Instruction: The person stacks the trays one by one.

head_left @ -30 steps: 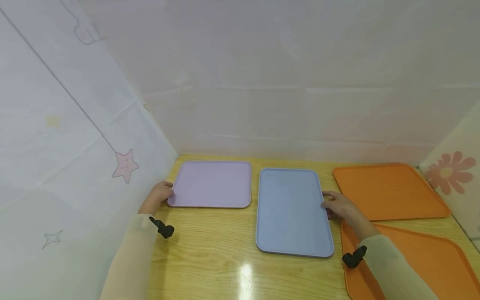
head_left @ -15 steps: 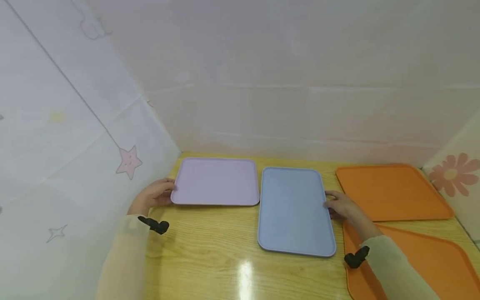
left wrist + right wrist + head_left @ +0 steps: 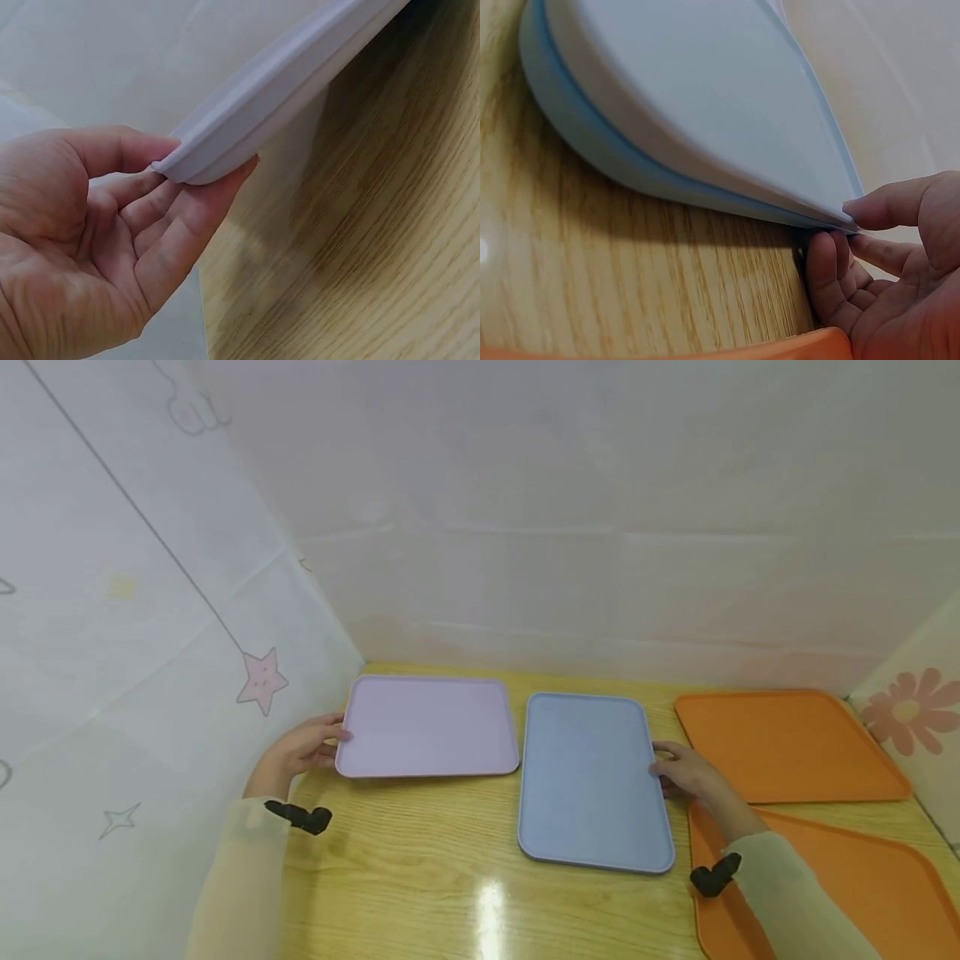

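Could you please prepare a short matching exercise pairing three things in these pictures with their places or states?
1. lilac rectangular tray
2. pale-blue rectangular tray
3. pink cartoon star

A. gripped at its edge by the right hand
B. on the white wall at left
C. gripped at its edge by the left hand

Pairs: 1-C; 2-A; 3-B

The left hand (image 3: 303, 747) grips a lilac tray (image 3: 429, 727) by its left edge; the right hand (image 3: 686, 771) grips a blue tray (image 3: 596, 781) by its right. Two orange trays (image 3: 791, 743) lie farther right.
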A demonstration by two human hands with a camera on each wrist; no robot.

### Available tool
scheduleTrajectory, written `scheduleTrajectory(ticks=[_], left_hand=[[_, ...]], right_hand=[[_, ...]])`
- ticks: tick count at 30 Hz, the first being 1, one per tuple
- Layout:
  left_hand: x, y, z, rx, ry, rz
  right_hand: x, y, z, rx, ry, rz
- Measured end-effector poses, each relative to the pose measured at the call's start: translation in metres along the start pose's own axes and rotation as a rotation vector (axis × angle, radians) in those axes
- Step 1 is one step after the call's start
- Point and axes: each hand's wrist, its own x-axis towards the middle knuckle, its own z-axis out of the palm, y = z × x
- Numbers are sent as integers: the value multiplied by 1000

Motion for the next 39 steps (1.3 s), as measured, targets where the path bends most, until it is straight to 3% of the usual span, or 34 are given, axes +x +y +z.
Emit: scheduleTrajectory(ticks=[6,14,22,31,39], left_hand=[[-11,0,0,59,55,52],[-30,5,12,-11,87,122],[-40,11,36,-75,64,203],[-47,14,68,-122,41,276],[-43,14,108,-166,12,328]], right_hand=[[-1,0,-1,1,-6,-9],[0,1,-2,33,9,-11],[-17,-6,-7,135,62,-41],[-44,-22,3,264,17,-144],[-54,-30,27,514,-26,-156]])
